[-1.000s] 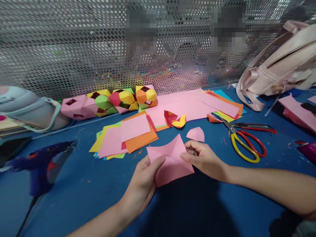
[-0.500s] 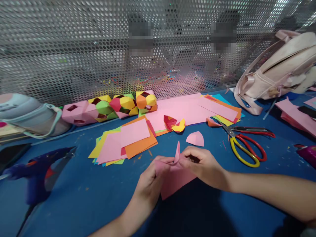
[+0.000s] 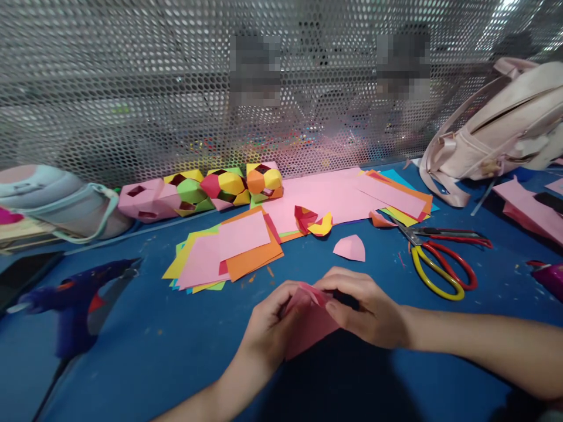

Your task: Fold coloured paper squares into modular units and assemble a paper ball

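A piece of pink paper (image 3: 311, 328) is held between both hands above the blue table, its upper edge curled over. My left hand (image 3: 275, 319) grips its left side, thumb pressed on the face of the sheet. At the upper right, my right hand (image 3: 363, 302) pinches the curled edge between thumb and fingers. Just beyond the hands lies a small rounded pink paper piece (image 3: 350, 248). Behind that are a red folded paper piece (image 3: 303, 218) and a yellow curved one (image 3: 322, 225).
Paper sheets (image 3: 246, 246) lie left of centre, with scissors (image 3: 435, 269) to the right. A blue glue gun (image 3: 73, 310) stands at left. Joined paper shapes (image 3: 149, 199) line a perforated metal screen (image 3: 132, 88). A pale backpack (image 3: 505, 129) sits at back right.
The upright flap of the pink paper is now folded down toward me. My left thumb has come over the sheet's face. The view has shifted slightly.
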Tool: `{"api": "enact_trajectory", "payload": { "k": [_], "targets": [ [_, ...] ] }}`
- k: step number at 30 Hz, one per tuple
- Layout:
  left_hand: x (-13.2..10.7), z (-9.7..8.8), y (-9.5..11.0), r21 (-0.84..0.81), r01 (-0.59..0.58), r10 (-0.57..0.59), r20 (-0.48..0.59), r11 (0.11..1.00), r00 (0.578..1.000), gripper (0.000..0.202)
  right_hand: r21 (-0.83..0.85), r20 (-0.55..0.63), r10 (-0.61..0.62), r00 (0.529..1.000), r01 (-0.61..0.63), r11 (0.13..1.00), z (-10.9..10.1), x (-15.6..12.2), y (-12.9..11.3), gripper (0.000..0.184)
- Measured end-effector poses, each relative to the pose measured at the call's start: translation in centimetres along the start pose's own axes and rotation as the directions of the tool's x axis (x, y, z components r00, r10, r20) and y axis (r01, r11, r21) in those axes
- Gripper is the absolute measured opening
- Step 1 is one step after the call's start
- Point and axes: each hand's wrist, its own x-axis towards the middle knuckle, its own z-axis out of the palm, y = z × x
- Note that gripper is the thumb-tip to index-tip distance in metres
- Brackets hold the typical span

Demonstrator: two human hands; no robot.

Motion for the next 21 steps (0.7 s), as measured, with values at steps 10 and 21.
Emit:
{"api": "enact_trajectory", "payload": {
  "k": [10, 21],
  "targets": [
    [-0.3, 0.2, -0.6, 0.096, -0.025, 0.021, 0.043, 0.995, 0.999, 0.025, -0.075, -0.114, -0.022, 0.993, 0.014, 0.997, 0.7, -0.2, 1.0, 0.013],
    [0.0, 0.3, 0.6, 0.138, 0.098, -0.096, -0.022, 0.986, 0.995, 0.028, -0.080, -0.099, 0.185, 0.978, -0.193, 0.978, 0.4, 0.9, 0.2, 0.010]
  ]
}}
